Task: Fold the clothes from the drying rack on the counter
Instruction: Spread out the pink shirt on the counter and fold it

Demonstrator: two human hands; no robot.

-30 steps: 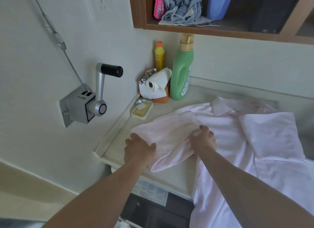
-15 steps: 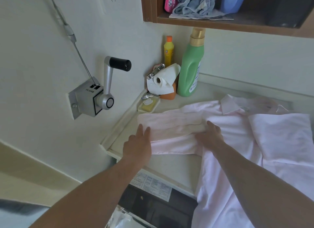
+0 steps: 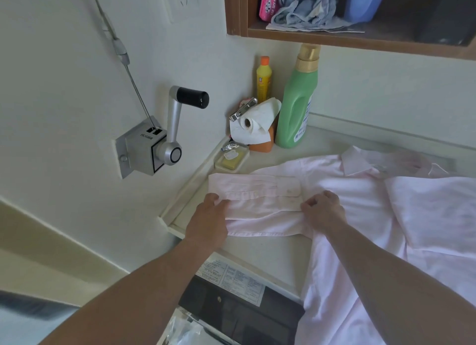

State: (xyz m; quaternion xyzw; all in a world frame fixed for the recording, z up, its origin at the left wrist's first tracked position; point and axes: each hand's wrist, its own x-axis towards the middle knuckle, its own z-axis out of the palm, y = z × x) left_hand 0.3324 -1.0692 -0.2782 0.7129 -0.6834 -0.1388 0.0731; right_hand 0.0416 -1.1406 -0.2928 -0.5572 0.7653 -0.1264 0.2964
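The pale pink cotton dress shirt [image 3: 360, 216] lies spread on the cream laminate counter [image 3: 270, 252], collar towards the back wall, its tail hanging over the front edge. A second ago its left sleeve [image 3: 257, 203] was a loose, bunched flap under the hands; now it lies stretched into a flat, straight band across the counter's left end, cuff and placket squared. That suggests the sleeve is smoothed and ready to be folded back across the body, so the fold is at an early stage.

The left hand [image 3: 208, 223] rests on the sleeve's outer end, fingers curled onto the cloth edge as if pinching it. The right hand [image 3: 323, 211] presses with bent fingers where the sleeve meets the body, gathering a little fabric. The weave looks thin, soft and lightly creased, with a stiffer collar.

Behind stand a tall green plastic detergent bottle with a gold cap [image 3: 296, 105], a slim yellow bottle with an orange cap [image 3: 264, 79], a ragged white paper roll [image 3: 253, 124] and a shallow soap dish [image 3: 231, 159]. A brushed metal crank with a black handle [image 3: 164, 138] is fixed to the wall.
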